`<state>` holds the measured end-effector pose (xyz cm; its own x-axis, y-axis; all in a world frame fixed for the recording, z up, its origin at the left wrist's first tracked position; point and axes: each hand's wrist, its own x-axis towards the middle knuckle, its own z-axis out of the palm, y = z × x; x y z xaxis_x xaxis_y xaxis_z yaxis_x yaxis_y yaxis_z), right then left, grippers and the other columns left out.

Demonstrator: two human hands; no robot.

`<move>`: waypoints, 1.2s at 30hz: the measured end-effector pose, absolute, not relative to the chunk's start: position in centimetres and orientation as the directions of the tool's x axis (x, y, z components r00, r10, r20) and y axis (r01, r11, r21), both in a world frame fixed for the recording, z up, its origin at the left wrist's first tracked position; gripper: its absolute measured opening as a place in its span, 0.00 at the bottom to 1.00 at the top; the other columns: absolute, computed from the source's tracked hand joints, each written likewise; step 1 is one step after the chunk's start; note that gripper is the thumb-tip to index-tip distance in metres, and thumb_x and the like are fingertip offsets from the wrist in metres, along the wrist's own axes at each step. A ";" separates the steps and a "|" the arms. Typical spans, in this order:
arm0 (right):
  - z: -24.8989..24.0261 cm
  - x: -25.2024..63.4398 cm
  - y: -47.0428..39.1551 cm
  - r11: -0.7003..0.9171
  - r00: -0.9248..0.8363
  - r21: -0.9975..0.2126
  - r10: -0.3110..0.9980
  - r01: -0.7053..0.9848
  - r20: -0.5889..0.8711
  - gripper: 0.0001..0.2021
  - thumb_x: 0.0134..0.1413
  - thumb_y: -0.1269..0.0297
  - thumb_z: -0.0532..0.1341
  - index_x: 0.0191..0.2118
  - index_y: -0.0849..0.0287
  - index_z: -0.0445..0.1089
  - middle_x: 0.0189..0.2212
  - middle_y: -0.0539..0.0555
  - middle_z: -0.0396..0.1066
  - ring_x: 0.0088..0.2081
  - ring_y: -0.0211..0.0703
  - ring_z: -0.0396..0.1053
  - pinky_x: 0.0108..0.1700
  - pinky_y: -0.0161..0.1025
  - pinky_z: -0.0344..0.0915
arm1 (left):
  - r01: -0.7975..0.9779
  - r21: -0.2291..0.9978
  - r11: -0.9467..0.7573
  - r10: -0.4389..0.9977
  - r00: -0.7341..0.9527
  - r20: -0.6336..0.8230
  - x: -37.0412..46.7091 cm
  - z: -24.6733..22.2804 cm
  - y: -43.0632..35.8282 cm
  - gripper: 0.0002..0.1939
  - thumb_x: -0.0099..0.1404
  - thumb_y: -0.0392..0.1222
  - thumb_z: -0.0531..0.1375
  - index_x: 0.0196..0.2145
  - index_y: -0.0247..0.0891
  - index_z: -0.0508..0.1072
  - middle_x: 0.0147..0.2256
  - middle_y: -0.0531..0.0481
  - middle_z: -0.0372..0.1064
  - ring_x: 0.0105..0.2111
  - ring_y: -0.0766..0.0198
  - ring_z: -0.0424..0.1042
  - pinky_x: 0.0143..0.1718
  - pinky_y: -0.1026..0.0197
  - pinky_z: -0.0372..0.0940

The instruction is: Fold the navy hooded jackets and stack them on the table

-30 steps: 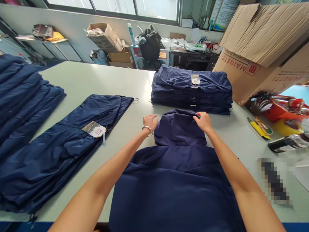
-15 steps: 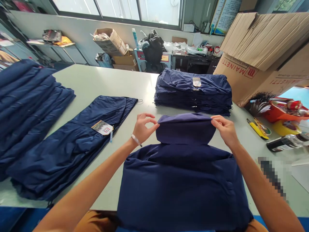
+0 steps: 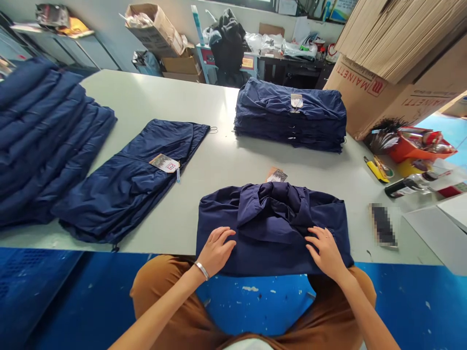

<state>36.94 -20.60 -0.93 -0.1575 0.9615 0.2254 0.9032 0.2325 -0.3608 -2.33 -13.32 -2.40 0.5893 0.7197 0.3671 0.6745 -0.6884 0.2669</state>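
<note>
A navy jacket lies folded at the table's near edge, in front of my lap. Its hood is laid down over the body, toward me. Beyond the collar a paper hang tag sticks out. My left hand rests on the left part of the jacket, fingers apart and bent a little. On the right part lies my right hand, also with spread fingers, beside the hood. Neither hand grips the cloth.
Left of the jacket lies another navy garment with a tag, near a large navy pile. A folded stack stands behind. To the right are a cardboard box, a yellow cutter, a dark bottle and a blurred-out object.
Both hands have let go of the hood's edges, which they held up, and have come down toward me. The hood now lies over the jacket, and the hang tag shows. My view has tilted down.
</note>
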 end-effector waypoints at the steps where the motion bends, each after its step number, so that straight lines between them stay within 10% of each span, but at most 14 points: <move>1: -0.8 36.9 -20.6 0.223 -0.130 -0.377 0.958 0.899 0.255 0.10 0.63 0.66 0.56 0.42 0.56 0.76 0.48 0.60 0.74 0.53 0.56 0.68 0.58 0.63 0.63 | 0.693 0.300 -0.656 0.748 0.545 0.378 -2.3 -2.2 -13.5 0.12 0.68 0.33 0.54 0.34 0.43 0.77 0.46 0.47 0.74 0.53 0.55 0.66 0.57 0.48 0.63; 6: 1.5 35.5 -17.7 0.235 -0.074 -0.377 0.916 0.896 0.394 0.12 0.64 0.64 0.56 0.48 0.55 0.74 0.47 0.60 0.73 0.52 0.54 0.69 0.57 0.57 0.66 | 0.723 0.413 -0.553 0.814 0.365 0.451 0.4 0.2 -11.4 0.11 0.68 0.38 0.55 0.43 0.42 0.77 0.45 0.45 0.74 0.52 0.54 0.65 0.57 0.48 0.62; 11: 2.6 33.4 -14.1 0.354 -0.300 -0.184 0.915 0.917 0.270 0.19 0.57 0.70 0.58 0.55 0.53 0.71 0.59 0.60 0.67 0.64 0.61 0.56 0.67 0.73 0.40 | 0.719 0.368 -0.590 0.804 0.482 0.347 5.6 2.1 -7.3 0.33 0.60 0.31 0.54 0.63 0.40 0.65 0.63 0.42 0.60 0.64 0.49 0.55 0.65 0.42 0.52; 18: 5.3 37.1 -11.9 0.283 -0.206 -0.470 0.956 0.836 0.210 0.07 0.61 0.62 0.58 0.31 0.54 0.69 0.41 0.52 0.77 0.58 0.55 0.66 0.66 0.73 0.37 | 0.700 0.415 -0.581 0.813 0.526 0.251 5.5 4.8 -3.0 0.02 0.56 0.38 0.62 0.26 0.40 0.74 0.55 0.42 0.67 0.63 0.44 0.56 0.64 0.38 0.53; 26: 8.1 41.2 -10.6 0.086 0.047 -0.919 0.993 0.385 0.112 0.11 0.59 0.53 0.61 0.32 0.54 0.69 0.40 0.56 0.77 0.54 0.53 0.69 0.56 0.50 0.64 | 0.331 0.890 -0.314 0.857 0.503 0.115 2.0 8.6 -1.5 0.13 0.61 0.50 0.61 0.26 0.40 0.67 0.43 0.40 0.77 0.55 0.49 0.69 0.57 0.45 0.64; 31: 8.1 42.1 -9.6 -0.016 0.062 -0.932 0.998 0.363 0.007 0.14 0.54 0.49 0.64 0.32 0.55 0.71 0.27 0.49 0.73 0.30 0.41 0.70 0.37 0.38 0.67 | 0.341 0.925 -0.168 0.900 0.436 0.003 2.2 8.5 -0.9 0.20 0.60 0.60 0.62 0.30 0.38 0.72 0.31 0.47 0.75 0.37 0.57 0.75 0.43 0.55 0.70; 36: 5.6 41.5 -8.2 0.057 0.018 -0.698 0.995 0.714 0.100 0.14 0.58 0.49 0.60 0.32 0.54 0.74 0.30 0.52 0.76 0.34 0.46 0.72 0.53 0.51 0.65 | 0.565 0.748 -0.349 0.864 0.503 0.023 2.6 5.5 -0.2 0.15 0.64 0.52 0.57 0.31 0.40 0.76 0.29 0.50 0.75 0.31 0.61 0.72 0.53 0.47 0.65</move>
